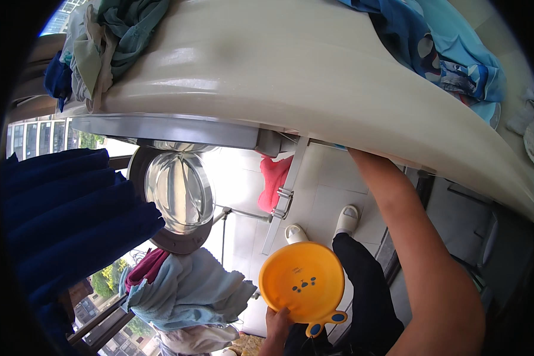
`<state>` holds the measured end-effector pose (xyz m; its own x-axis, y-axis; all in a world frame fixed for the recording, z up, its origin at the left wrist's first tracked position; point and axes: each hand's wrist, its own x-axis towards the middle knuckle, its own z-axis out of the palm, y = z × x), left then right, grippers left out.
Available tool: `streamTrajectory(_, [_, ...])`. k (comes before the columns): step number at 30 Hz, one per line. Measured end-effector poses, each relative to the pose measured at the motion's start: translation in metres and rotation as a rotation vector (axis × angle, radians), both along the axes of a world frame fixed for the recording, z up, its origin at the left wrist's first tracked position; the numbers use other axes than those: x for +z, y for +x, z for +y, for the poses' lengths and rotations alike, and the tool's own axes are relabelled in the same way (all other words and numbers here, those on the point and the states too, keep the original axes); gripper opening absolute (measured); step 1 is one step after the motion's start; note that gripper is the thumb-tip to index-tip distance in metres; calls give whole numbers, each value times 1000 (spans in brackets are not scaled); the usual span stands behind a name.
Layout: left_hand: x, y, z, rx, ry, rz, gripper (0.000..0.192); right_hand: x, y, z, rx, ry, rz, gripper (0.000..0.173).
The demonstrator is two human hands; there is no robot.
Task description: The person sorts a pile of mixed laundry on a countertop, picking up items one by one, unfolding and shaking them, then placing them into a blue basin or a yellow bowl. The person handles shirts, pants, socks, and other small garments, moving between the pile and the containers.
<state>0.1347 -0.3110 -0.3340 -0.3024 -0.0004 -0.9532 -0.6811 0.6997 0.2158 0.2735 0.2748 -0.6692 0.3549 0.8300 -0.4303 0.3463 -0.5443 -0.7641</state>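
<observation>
My left hand (pixel 279 321) grips the rim of an orange-yellow plastic basin (pixel 309 285), which has an animal face and two blue-centred ears. My right forearm reaches under the edge of a glossy cream countertop (pixel 249 58); the right hand is hidden there. To the left, a round glass appliance door (pixel 180 191) stands open below the counter. A pink cloth (pixel 273 182) hangs behind a metal bar.
Grey-green clothes (pixel 131 35) and blue printed clothes (pixel 427 53) lie on the counter. Dark blue fabric (pixel 71 204) hangs at left, above light blue towels (pixel 191 285). A metal rack bar (pixel 289 187) crosses the tiled floor (pixel 333 187) near my slippers.
</observation>
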Motion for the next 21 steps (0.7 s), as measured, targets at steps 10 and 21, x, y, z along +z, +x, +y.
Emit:
streamTrajectory(10, [27,-6,-5,54,50,95,48,9,10,-24,36,311,-169,20])
streamTrajectory(21, [123,-32,-9,-7,254,220,56,141,97,-185,250,290,-271,19])
